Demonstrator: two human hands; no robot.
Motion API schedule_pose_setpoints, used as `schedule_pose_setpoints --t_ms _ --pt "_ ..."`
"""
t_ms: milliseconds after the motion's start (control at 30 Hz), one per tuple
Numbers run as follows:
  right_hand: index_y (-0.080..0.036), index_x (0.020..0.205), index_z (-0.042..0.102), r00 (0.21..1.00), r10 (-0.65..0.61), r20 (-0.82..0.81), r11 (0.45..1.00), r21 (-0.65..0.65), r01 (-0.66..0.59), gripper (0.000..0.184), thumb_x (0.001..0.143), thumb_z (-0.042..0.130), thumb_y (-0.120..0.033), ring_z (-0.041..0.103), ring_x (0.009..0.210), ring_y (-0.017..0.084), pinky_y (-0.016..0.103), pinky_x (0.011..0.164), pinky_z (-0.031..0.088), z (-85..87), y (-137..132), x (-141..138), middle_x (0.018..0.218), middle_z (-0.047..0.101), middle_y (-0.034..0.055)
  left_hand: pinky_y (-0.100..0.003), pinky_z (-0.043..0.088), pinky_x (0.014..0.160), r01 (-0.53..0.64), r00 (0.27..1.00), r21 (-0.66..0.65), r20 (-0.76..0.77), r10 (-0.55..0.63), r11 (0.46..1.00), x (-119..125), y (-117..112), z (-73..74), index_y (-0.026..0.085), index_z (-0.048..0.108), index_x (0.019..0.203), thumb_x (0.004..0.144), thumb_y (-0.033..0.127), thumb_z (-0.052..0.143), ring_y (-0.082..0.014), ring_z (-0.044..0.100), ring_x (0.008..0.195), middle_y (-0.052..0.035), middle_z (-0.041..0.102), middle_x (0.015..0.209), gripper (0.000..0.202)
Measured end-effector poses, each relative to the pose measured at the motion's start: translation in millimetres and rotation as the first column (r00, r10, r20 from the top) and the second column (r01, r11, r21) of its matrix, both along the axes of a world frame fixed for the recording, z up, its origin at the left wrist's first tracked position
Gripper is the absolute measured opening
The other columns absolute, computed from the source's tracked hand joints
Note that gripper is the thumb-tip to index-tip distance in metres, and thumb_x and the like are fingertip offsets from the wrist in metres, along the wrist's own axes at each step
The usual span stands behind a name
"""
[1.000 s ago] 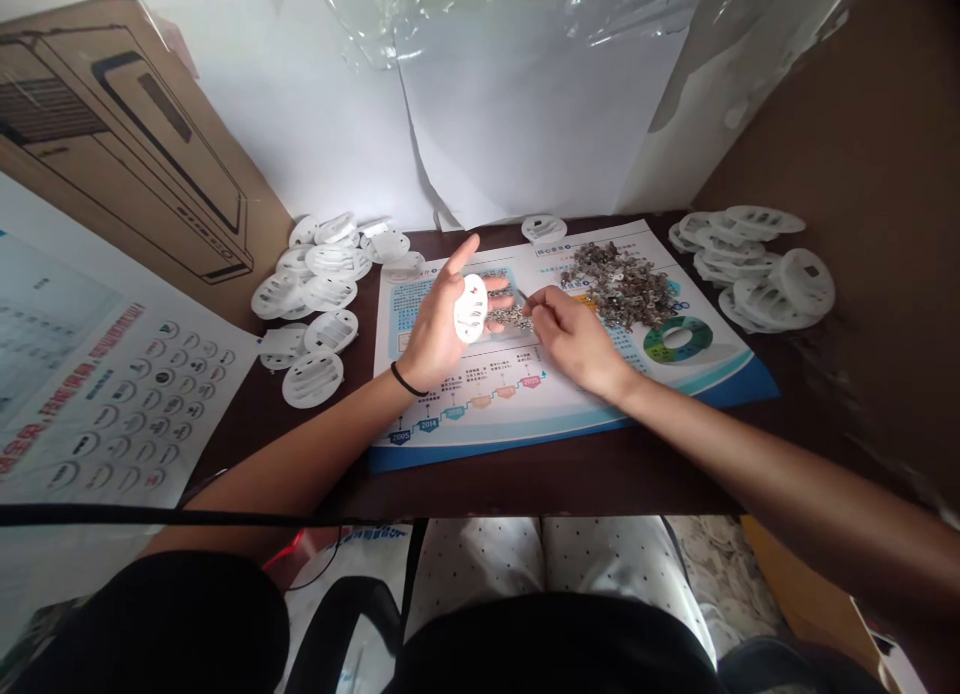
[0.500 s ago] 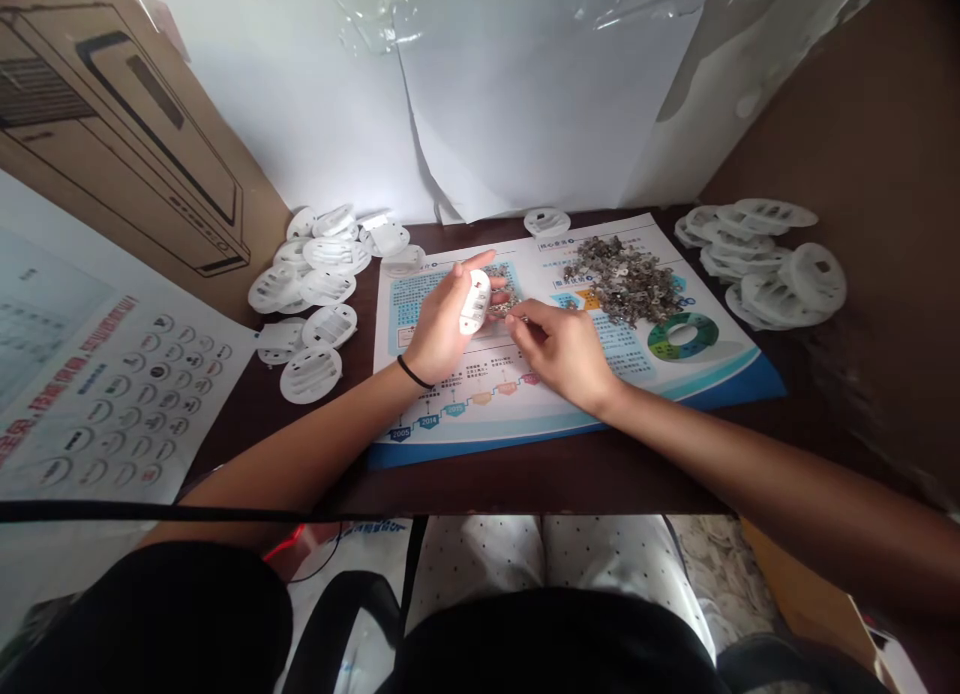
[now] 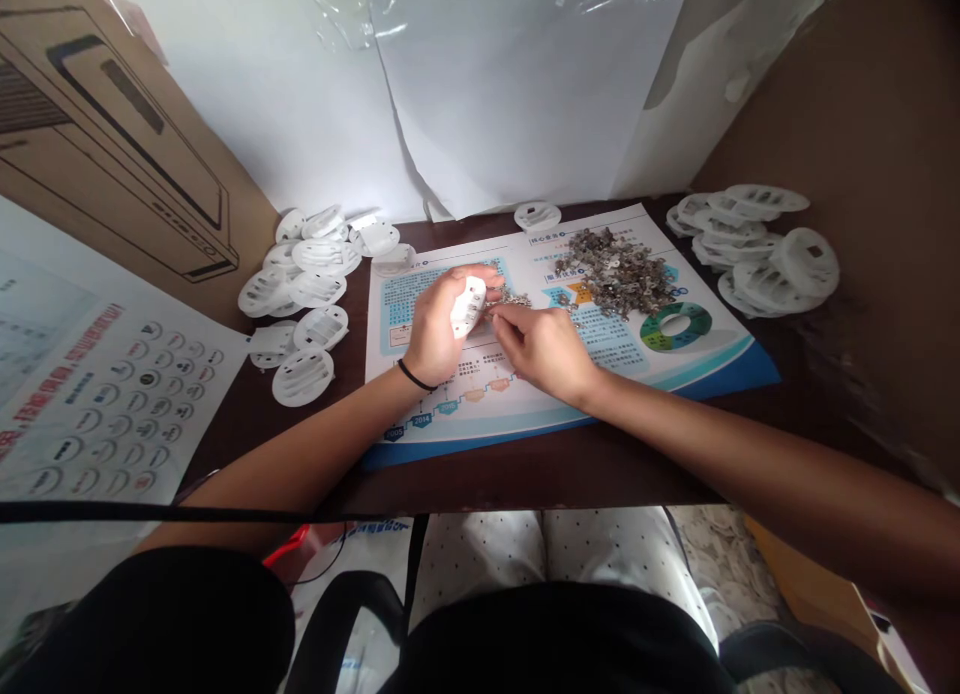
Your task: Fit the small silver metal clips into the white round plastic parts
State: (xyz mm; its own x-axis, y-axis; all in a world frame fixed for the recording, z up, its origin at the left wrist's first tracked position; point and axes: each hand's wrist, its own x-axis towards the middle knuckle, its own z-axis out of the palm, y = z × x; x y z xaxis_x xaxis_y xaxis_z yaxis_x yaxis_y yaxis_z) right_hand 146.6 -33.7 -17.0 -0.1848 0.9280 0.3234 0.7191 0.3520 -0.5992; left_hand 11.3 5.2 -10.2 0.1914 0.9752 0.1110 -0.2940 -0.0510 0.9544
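My left hand (image 3: 437,319) grips a white oval plastic piece (image 3: 469,306) with small slots, tilted up over the printed sheet (image 3: 480,414). Close against its right edge is my right hand (image 3: 544,349), thumb and fingertips pinched together. What the pinch holds, if anything, is too small to make out. Just behind the fingers lies a small heap of shiny metal bits (image 3: 516,296), partly hidden by my hands. Farther right on the sheet sits a larger pile of small metal parts (image 3: 619,272).
Similar white plastic pieces (image 3: 319,291) are heaped at the left, and more white pieces (image 3: 757,244) at the right. One white piece (image 3: 537,216) lies at the back. A cardboard box (image 3: 135,124) and a brown panel (image 3: 847,154) flank the dark table (image 3: 540,479).
The fingers of my left hand have curled in more around the white piece, which tilts further. My right hand stays pinched beside it. The whole view has shifted slightly.
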Motion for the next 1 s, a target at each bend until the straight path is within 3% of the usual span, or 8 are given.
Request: schedule_pose_setpoints --t_ms 133,567,1000 --pt "-0.018 0.081 0.064 0.999 0.005 0.046 1.000 0.016 -0.006 0.030 0.093 0.038 -0.029 0.038 0.052 0.013 0.030 0.059 0.029 0.1 0 -1 0.060 0.053 0.0035 -0.032 0.050 0.080 -0.018 1.000 0.116 -0.014 0.019 0.993 2 -1 -1.6 0.017 0.066 0.082 0.086 0.037 0.046 -0.0180 0.064 0.082 -0.0064 0.069 0.091 0.029" --pt "-0.014 0.088 0.065 0.970 0.004 0.244 1.000 0.007 -0.006 0.029 0.093 0.038 -0.022 0.050 0.056 0.014 0.029 0.059 0.026 2.7 -1 -5 0.067 0.065 0.0061 -0.032 0.051 0.072 -0.052 0.999 0.305 0.001 0.054 0.951 2 2 -10.8 0.019 0.065 0.073 0.085 0.030 0.050 -0.0172 0.062 0.074 -0.0044 0.065 0.079 0.022" --pt "-0.014 0.096 0.066 0.932 0.025 0.363 0.999 0.010 -0.031 0.030 0.092 0.037 -0.018 0.056 0.060 0.016 0.030 0.059 0.025 1.3 2 -7 0.075 0.070 0.0082 -0.031 0.050 0.072 -0.094 0.994 0.208 0.071 0.081 0.974 9 -2 -7.7 0.018 0.061 0.069 0.079 0.024 0.048 -0.0163 0.060 0.072 -0.0042 0.061 0.073 0.018"
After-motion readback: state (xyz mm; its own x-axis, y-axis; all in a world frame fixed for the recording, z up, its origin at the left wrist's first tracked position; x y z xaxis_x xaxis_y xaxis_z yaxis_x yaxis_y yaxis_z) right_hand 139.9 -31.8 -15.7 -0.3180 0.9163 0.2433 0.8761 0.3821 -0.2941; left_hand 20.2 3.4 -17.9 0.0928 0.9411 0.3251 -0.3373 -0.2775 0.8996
